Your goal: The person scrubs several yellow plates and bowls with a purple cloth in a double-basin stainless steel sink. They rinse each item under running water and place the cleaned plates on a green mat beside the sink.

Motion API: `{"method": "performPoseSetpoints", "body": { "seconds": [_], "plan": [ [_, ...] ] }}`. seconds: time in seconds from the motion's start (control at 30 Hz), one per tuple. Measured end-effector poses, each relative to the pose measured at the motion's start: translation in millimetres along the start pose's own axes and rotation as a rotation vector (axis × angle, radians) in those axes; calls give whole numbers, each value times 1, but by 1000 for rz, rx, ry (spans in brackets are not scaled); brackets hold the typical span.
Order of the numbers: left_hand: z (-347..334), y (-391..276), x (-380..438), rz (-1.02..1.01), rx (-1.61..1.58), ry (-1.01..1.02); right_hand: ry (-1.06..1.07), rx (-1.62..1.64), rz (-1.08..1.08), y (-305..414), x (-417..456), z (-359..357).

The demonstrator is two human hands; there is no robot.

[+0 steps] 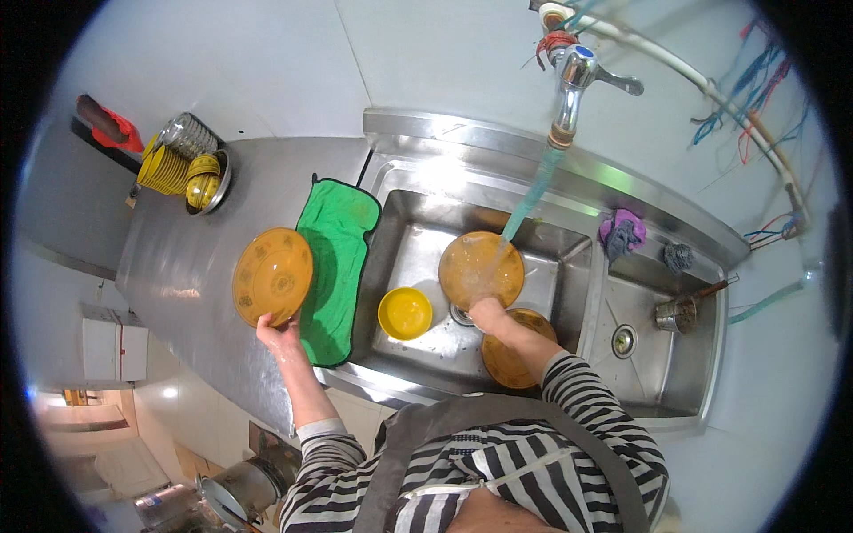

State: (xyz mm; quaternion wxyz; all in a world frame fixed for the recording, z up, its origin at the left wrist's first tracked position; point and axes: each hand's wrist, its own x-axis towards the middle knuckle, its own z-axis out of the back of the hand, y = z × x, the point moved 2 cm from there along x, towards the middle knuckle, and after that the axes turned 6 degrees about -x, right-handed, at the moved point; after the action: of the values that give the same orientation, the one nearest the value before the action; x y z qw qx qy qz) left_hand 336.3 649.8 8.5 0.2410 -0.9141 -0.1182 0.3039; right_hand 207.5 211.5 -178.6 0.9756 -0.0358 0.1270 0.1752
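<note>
My left hand (278,328) grips the near rim of an orange-brown patterned bowl (273,276), held over the steel counter beside a green cloth (333,266). In the large sink basin, my right hand (488,312) is at the near edge of another orange-brown dish (476,266); its fingers are partly hidden under running water. The water comes from a teal hose (533,193) on the tap (573,86). A third orange-brown dish (500,360) lies partly beneath my right forearm. To the left in the basin sits a small yellow bowl (405,314).
Stacked yellow bowls (163,172) and clear dishes (188,136) stand at the counter's back left. A divider separates the smaller right basin (640,380), which holds a metal cup with a handle (676,315). A purple cloth (630,226) and a steel scourer (678,257) lie on its back ledge.
</note>
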Motion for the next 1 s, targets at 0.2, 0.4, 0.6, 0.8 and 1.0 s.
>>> {"method": "performPoseSetpoints", "body": {
  "seconds": [0.2, 0.4, 0.6, 0.8, 1.0],
  "plan": [
    [42, -6, 36, -47, 149, -93, -42, 168, 16, 1, 3, 51],
    [17, 41, -38, 250, 47, -156, -104, 495, -54, -8, 4, 126],
    [-46, 143, -146, 169, 841, 386, -276, 1115, -503, -60, 5, 106],
    [-70, 256, -179, -355, 1606, 1140, -672, 2325, -580, -67, -27, 111],
    [-86, 302, -205, -532, 1846, 1437, -883, 2485, -660, -43, -69, 130]
  ]
}}
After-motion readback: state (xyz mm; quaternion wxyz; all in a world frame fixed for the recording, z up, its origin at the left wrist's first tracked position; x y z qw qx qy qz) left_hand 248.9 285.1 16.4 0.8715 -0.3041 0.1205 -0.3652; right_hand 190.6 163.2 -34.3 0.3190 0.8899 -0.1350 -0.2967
